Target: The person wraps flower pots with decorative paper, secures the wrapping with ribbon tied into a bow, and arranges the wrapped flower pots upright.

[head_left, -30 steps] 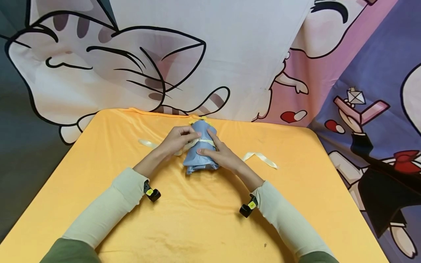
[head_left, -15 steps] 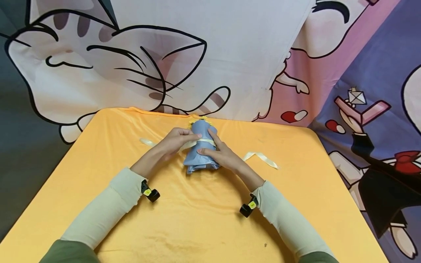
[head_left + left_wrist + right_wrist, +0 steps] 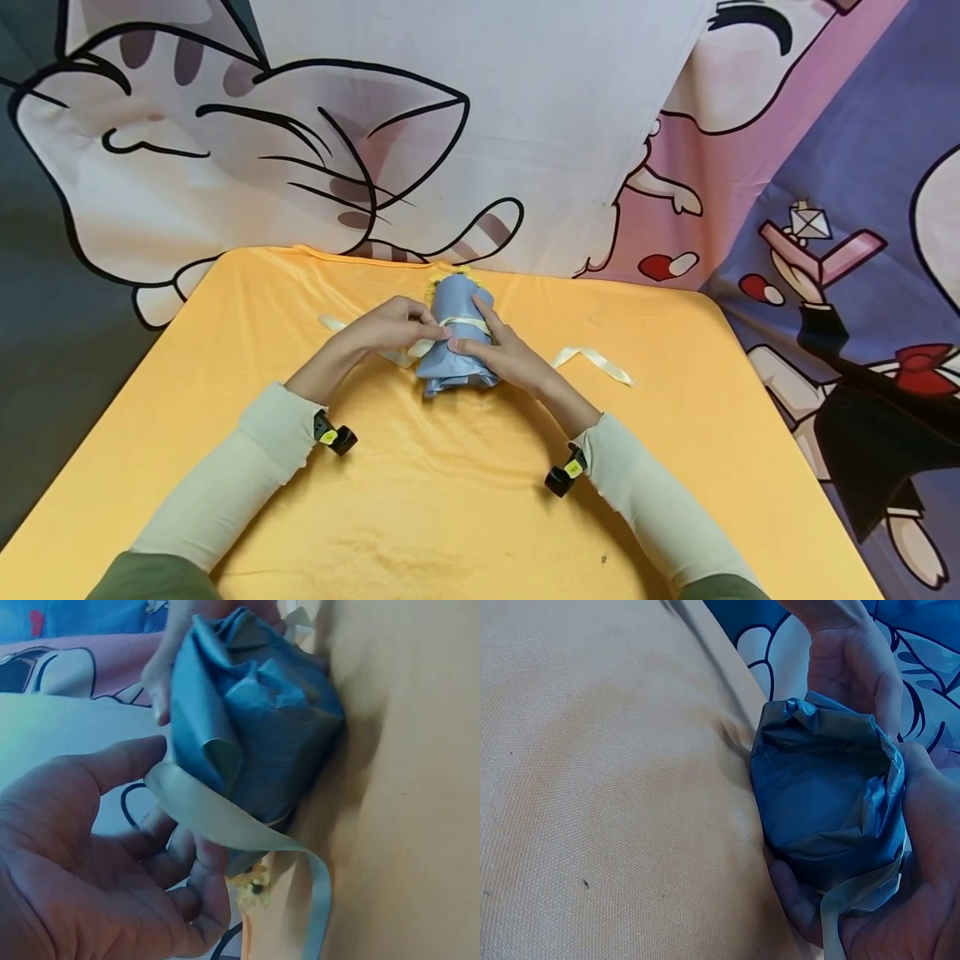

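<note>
A small bouquet wrapped in blue paper lies on the cloth, its yellow flowers peeking out at the far end. Around its middle runs a cream ribbon. My right hand grips the wrapped bouquet from the right side, thumb on top of the paper. On the left side, my left hand pinches the ribbon near the paper between thumb and a finger partly hidden behind it. The crumpled open bottom of the paper faces the right wrist camera.
One ribbon tail stretches out on the right, and another ribbon end shows left of the left hand. A yellow-orange cloth covers the table. Behind its far edge hangs a backdrop printed with cartoon figures.
My left hand has shifted slightly down and left along the bouquet's side, its fingertips now lower on the paper beneath the ribbon band. My right hand keeps its hold and the bouquet stays in place.
</note>
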A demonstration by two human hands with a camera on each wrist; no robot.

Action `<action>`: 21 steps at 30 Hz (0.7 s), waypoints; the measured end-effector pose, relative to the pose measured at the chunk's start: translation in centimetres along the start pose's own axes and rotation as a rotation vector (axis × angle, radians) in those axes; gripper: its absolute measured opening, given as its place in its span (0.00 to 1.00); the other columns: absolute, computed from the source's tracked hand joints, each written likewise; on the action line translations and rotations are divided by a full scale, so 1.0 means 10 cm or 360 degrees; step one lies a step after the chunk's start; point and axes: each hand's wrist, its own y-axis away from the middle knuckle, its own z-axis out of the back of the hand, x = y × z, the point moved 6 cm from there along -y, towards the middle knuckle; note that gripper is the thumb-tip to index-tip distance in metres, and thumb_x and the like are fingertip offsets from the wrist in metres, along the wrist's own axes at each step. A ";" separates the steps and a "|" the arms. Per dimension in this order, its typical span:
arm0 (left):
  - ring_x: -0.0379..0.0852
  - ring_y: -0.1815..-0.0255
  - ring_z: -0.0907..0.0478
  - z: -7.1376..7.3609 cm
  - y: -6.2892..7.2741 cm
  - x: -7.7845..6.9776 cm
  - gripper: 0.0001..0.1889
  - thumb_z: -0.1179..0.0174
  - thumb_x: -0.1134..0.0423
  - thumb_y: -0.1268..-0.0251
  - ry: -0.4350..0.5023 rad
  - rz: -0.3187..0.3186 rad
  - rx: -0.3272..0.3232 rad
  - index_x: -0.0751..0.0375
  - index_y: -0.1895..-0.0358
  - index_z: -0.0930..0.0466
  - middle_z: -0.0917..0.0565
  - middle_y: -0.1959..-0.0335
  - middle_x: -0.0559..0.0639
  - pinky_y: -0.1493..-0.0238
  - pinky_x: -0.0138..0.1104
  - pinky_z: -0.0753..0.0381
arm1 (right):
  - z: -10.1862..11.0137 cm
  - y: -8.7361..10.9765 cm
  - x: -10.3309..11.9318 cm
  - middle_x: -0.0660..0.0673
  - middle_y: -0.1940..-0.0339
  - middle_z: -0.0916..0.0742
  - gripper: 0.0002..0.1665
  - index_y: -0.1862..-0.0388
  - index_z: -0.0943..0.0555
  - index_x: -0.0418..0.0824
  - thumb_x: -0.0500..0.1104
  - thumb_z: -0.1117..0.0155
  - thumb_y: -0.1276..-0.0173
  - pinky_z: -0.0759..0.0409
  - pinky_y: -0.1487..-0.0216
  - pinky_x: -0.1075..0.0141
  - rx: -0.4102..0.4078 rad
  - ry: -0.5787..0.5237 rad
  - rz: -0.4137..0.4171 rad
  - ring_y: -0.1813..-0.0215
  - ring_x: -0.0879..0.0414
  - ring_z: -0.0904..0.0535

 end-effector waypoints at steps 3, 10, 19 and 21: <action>0.47 0.62 0.32 0.01 0.00 -0.01 0.16 0.35 0.50 0.15 0.0107 -0.0061 0.0058 0.61 0.57 0.14 0.25 0.63 0.48 0.52 0.42 0.30 | -0.01 0.01 0.01 0.32 0.07 0.37 0.62 0.04 0.61 0.71 0.68 0.32 0.20 0.30 0.14 0.40 0.0001 -0.0003 0.0002 0.16 0.38 0.26; 0.49 0.35 0.28 -0.07 -0.08 -0.08 0.10 0.34 0.56 0.15 0.0649 -0.0266 -0.0073 0.56 0.59 0.12 0.17 0.50 0.46 0.20 0.55 0.33 | 0.01 0.02 0.02 0.40 0.02 0.50 0.62 0.04 0.60 0.71 0.71 0.32 0.22 0.43 0.07 0.36 -0.0031 0.0030 0.0002 0.03 0.40 0.51; 0.47 0.34 0.24 -0.19 -0.14 -0.14 0.16 0.41 0.58 0.10 0.0700 -0.0483 -0.0211 0.65 0.35 0.14 0.16 0.37 0.50 0.32 0.39 0.25 | -0.01 0.00 0.00 0.40 0.02 0.49 0.62 0.04 0.60 0.70 0.70 0.32 0.21 0.43 0.07 0.36 -0.0021 -0.0002 0.0020 0.03 0.40 0.49; 0.48 0.35 0.24 -0.21 -0.14 -0.13 0.18 0.43 0.58 0.08 0.0635 -0.0491 -0.0213 0.65 0.30 0.16 0.18 0.33 0.54 0.36 0.37 0.23 | -0.01 0.01 0.00 0.40 0.02 0.48 0.62 0.03 0.60 0.69 0.70 0.32 0.21 0.42 0.07 0.36 -0.0022 -0.0008 0.0019 0.04 0.39 0.48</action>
